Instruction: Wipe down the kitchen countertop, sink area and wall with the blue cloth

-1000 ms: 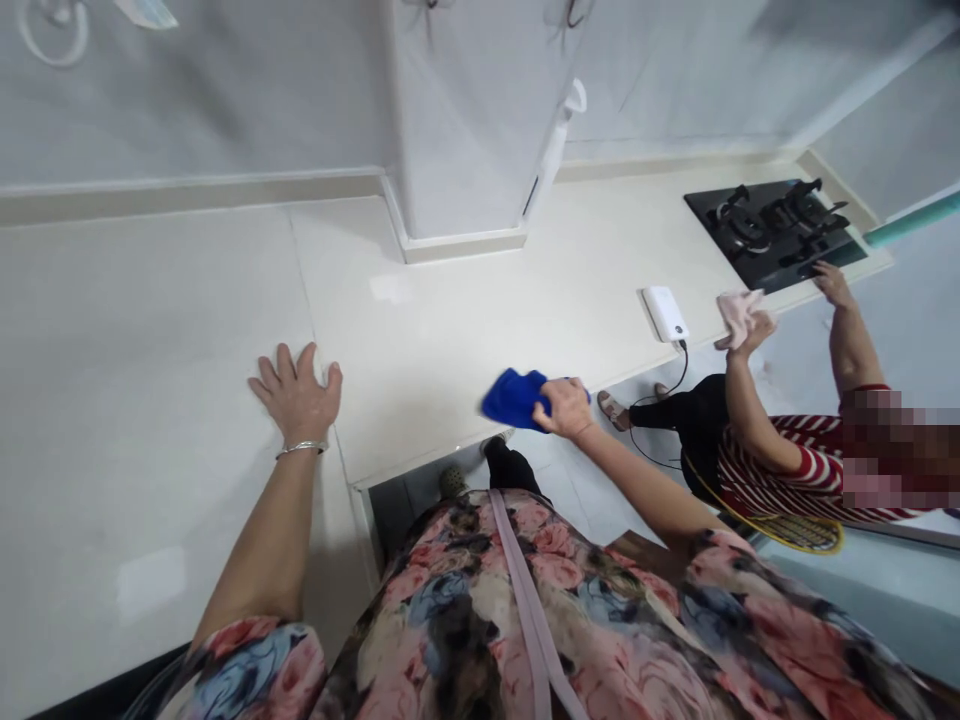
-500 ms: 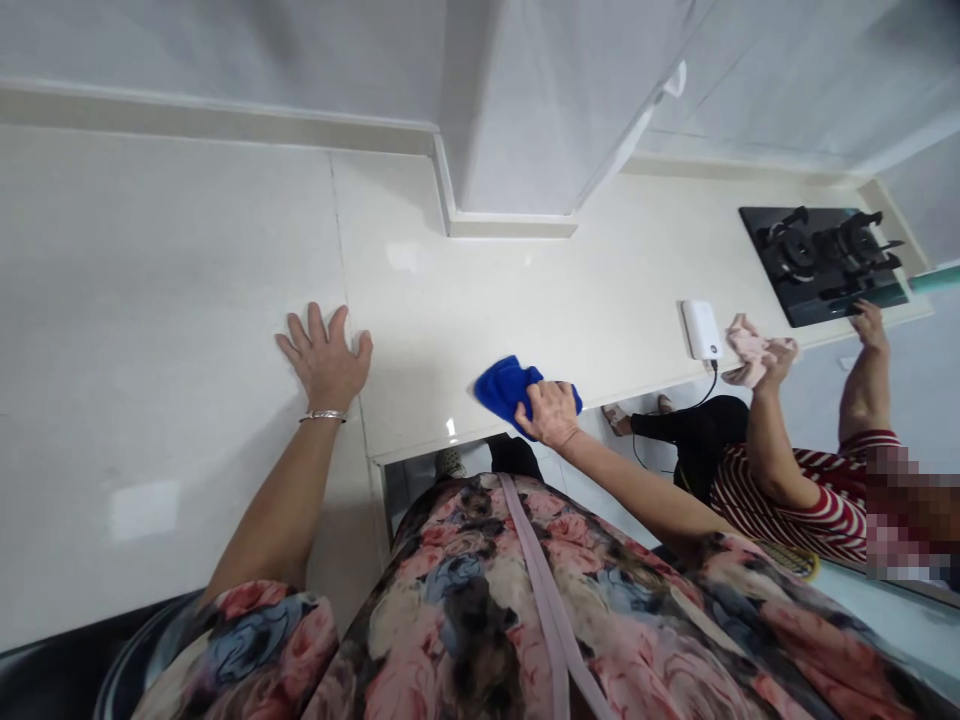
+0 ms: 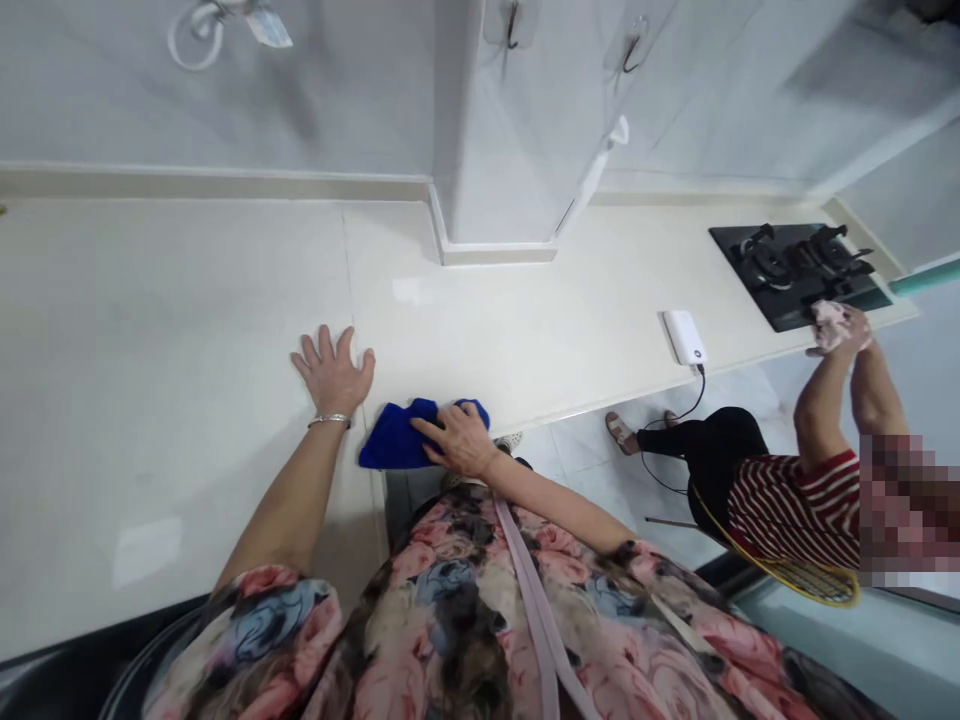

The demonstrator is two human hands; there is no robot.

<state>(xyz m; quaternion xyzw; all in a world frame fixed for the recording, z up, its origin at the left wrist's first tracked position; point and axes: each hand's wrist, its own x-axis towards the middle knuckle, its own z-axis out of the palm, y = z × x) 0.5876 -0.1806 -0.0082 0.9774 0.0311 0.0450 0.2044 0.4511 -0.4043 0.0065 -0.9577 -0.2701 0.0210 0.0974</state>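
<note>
A blue cloth (image 3: pixel 397 437) lies spread on the front edge of the white countertop (image 3: pixel 187 300). Over its right part rests my right hand (image 3: pixel 461 440), fingers bent and pressing the cloth down. To the left, my left hand (image 3: pixel 334 372) is flat on the counter with its fingers spread, holding nothing; a silver bracelet circles that wrist. The cloth's left end reaches close to the seam in the counter, just below and right of my left hand.
A white device (image 3: pixel 684 337) with a black cable sits near the counter's front edge. Beyond it is a black gas stove (image 3: pixel 795 270), where another person in a striped shirt (image 3: pixel 787 500) holds a pink cloth (image 3: pixel 831 326). A wall column (image 3: pixel 506 150) juts out behind the counter.
My right hand and the blue cloth have moved left along the front edge, nearer my left hand. The other person's pink cloth has moved from the counter to the stove's edge. The view has shifted slightly.
</note>
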